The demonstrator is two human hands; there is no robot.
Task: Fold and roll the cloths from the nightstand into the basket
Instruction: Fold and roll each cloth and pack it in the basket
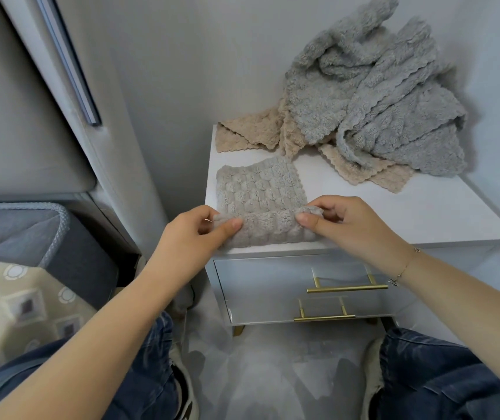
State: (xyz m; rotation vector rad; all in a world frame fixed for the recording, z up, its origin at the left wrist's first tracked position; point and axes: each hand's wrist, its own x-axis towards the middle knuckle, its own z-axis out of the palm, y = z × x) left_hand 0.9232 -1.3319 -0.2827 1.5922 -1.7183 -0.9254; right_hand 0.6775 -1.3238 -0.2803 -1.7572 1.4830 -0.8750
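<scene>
A folded grey fluffy cloth (262, 189) lies flat on the front left of the white nightstand (409, 213). Its near edge is turned up into the start of a roll. My left hand (200, 234) pinches the roll's left end, and my right hand (351, 222) pinches its right end. Behind, a heap of grey cloths (373, 95) leans against the wall over beige cloths (248, 134). A grey fabric basket (30, 231) with a rope rim sits at the left, on the bed's edge.
The nightstand has two drawers with gold handles (347, 287). A padded headboard (24, 116) rises at the left, above a patterned bedspread (15, 307). My knees in jeans and my shoes frame the pale floor (273, 374) below.
</scene>
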